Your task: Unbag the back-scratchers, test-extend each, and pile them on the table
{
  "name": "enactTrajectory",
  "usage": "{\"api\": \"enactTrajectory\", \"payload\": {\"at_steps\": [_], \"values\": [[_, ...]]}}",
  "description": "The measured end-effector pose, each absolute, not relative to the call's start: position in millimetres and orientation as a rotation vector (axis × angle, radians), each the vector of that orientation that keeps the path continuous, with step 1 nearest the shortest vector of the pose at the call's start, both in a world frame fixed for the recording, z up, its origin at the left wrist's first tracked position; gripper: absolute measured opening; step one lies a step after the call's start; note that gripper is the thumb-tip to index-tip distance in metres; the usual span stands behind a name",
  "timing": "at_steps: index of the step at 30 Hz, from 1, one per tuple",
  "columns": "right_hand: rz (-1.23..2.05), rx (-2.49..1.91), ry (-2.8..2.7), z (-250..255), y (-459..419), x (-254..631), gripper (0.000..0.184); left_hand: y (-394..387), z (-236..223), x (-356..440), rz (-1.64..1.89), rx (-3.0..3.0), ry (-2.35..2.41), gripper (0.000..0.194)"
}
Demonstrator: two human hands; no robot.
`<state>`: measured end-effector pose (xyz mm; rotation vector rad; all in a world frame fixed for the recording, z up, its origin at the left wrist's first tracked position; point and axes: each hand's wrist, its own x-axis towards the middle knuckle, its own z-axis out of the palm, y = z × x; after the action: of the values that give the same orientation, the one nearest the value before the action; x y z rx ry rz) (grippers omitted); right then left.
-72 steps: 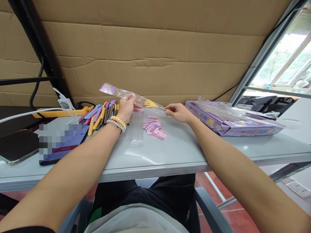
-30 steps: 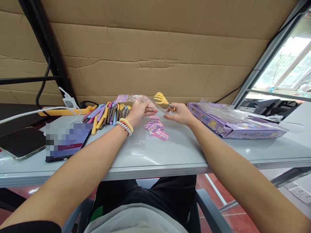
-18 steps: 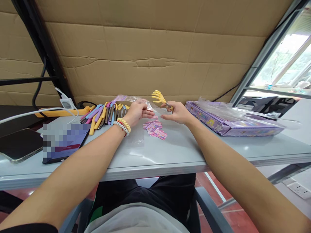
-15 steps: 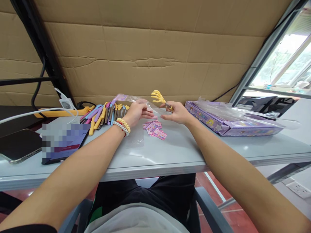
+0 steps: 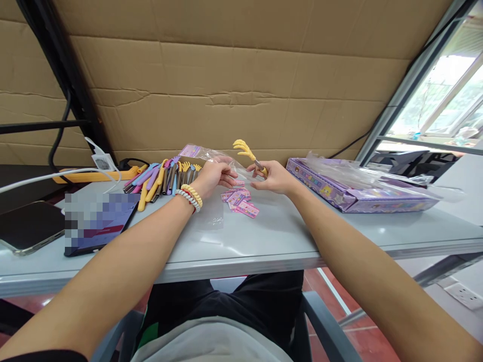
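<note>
My right hand (image 5: 274,178) is closed around a yellow telescopic back scratcher (image 5: 244,150), whose hand-shaped head points up and to the left. My left hand (image 5: 216,179), fingers bent, is at a clear plastic bag (image 5: 206,153) with a purple printed top; its grip is partly hidden. Film from the bag passes behind the fingers toward my right hand. Small pink printed cards (image 5: 241,200) lie in a loose pile on the table between and below the hands. Left of my left hand, several more back scratchers (image 5: 160,181) in yellow, purple, blue and pink are heaped together.
A purple printed box (image 5: 339,188) with clear plastic on it stands at the right. On the left lie a tablet (image 5: 109,226), a dark phone (image 5: 32,226) and a white cable (image 5: 56,176). Cardboard (image 5: 241,75) rises behind the grey table (image 5: 241,246).
The back scratcher's head has turned slightly in my right hand and shifted a little left. My left hand's fingers have loosened and spread somewhat. The card pile looks the same.
</note>
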<state>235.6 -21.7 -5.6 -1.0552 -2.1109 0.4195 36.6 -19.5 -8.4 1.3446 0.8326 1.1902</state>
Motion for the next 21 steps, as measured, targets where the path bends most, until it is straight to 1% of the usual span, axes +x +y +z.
{"api": "enactTrajectory", "payload": {"at_steps": [2, 5, 8, 11, 16, 21], "values": [[0.418, -1.084, -2.128, -5.4, -20.5, 235.9, 0.025, -18.4, -8.8, 36.6, 1.186, 1.349, 0.839, 0.031], [0.307, -1.143, -2.135, -6.1, -16.7, 237.3, 0.022, -18.5, -8.7, 36.7, 1.188, 1.362, 0.852, 0.018], [0.155, -1.243, -2.09, -6.9, -11.5, 240.7, 0.029, -21.1, -7.7, 36.9, 1.207, 1.382, 0.865, 0.02], [0.056, -1.424, -1.993, -6.3, -7.6, 245.2, 0.029, -24.2, -6.6, 37.1, 1.226, 1.389, 0.897, 0.021], [0.095, -1.775, -1.821, -2.8, -5.8, 251.5, 0.023, -24.3, -6.7, 38.0, 1.199, 1.417, 0.945, 0.013], [0.124, -1.911, -1.786, -1.7, -4.8, 253.7, 0.021, -22.2, -8.7, 38.0, 1.158, 1.477, 0.956, 0.007]]}}
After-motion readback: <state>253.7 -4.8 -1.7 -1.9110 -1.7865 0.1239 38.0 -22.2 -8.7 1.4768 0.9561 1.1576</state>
